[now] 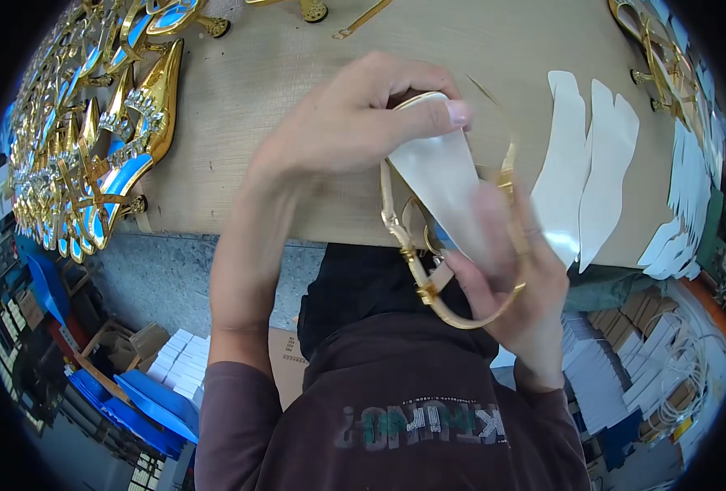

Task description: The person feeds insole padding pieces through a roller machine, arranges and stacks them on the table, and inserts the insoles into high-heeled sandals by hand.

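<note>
A gold strappy shoe is held over the table's near edge, its wider end toward my body. A glossy white insole lies along the inside of it. My left hand is wrapped round the narrow far end, thumb pressed on the insole's tip. Around the near end closes my right hand, its fingers partly smeared by motion over the insole. The gold ankle strap loops out below, toward my chest. Two loose white insoles lie flat just right of my right hand.
Many gold shoes with blue insides crowd the table's left side. A gold strap piece lies at the far edge. More gold shoes and a stack of white insoles sit at right. Boxes stand below left.
</note>
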Demonstrator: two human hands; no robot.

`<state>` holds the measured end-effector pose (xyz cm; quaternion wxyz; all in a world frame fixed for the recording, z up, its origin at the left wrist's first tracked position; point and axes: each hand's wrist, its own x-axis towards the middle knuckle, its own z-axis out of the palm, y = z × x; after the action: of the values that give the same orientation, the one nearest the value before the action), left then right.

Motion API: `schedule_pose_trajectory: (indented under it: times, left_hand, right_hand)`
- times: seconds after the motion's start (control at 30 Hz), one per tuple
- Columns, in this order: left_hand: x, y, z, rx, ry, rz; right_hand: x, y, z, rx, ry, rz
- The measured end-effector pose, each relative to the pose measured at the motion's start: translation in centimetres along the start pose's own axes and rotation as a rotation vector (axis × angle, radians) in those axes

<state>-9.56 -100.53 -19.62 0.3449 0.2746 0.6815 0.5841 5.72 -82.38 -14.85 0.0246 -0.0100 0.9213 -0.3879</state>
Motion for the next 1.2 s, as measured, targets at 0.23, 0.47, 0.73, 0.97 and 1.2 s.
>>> schedule_pose_trajectory:
  times: [0.23, 0.47, 0.73, 0.97, 1.2]
  left_hand:
    - [1.2, -0.3, 0.4, -0.07, -0.057, 0.006]
    - [1.6, -1.3, 0.7, -0.353, -0.081, -0.024]
    - [0.5, -2.1, 1.3, -0.298, 0.187, -0.007]
    - [-10.9, 2.2, 8.8, -0.27, 0.373, -0.239]
    - [-8.1, 3.0, 10.1, -0.112, 0.891, 0.007]
  right_hand:
    - [-3.6, -1.7, -3.0, -0.595, -0.333, -0.142]
    - [0.1, -0.6, -1.0, -0.282, -0.161, -0.284]
    - [-1.1, 0.0, -0.1, -0.544, -0.029, -0.257]
    - [-10.8, -0.9, -1.9, -0.228, 0.237, -0.321]
    - [-3.0, 2.1, -0.4, -0.69, 0.035, -0.407]
